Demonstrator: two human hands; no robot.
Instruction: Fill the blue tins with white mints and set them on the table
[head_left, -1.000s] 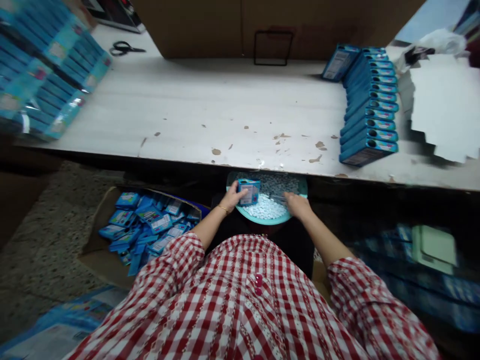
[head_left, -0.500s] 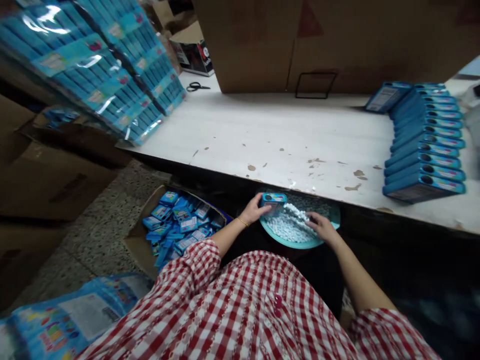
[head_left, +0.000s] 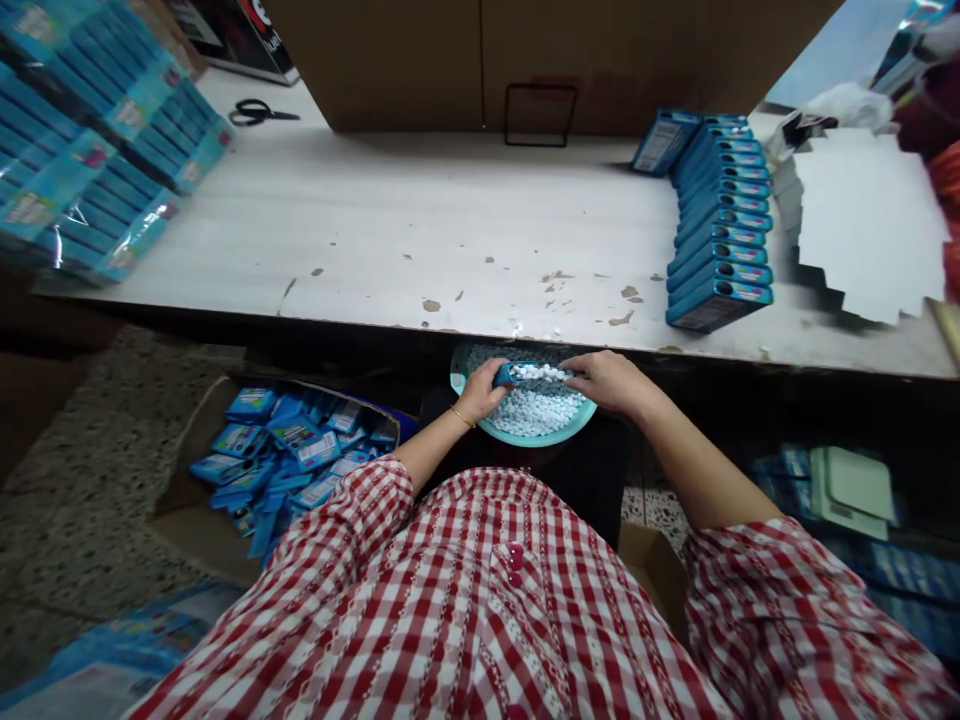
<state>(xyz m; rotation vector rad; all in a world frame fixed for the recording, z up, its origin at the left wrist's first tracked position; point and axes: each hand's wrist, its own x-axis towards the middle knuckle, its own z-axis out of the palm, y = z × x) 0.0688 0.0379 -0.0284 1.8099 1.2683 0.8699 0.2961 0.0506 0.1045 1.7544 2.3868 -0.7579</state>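
Observation:
My left hand (head_left: 478, 393) is closed around a small blue box (head_left: 504, 374), held tilted over a turquoise basin (head_left: 534, 439). White pellets (head_left: 534, 411) fill the basin. A narrow heaped row of pellets (head_left: 538, 371) runs from the box's end to my right hand (head_left: 606, 380). That hand's fingers are pinched at the row's right end, on what looks like a slim scoop mostly hidden beneath the pellets. The basin sits at my lap, below the table's front edge.
A white table (head_left: 420, 220) spans the front. A row of blue boxes (head_left: 724, 235) stands on its right side, near white cardboard sheets (head_left: 870, 225). Scissors (head_left: 259, 112) and wrapped packs (head_left: 97, 150) lie left. A carton (head_left: 184, 500) of blue boxes is on the floor.
The view has swung to the right. My left hand has tipped the blue box toward my right hand, and the pellet-laden scoop now reaches the box's end.

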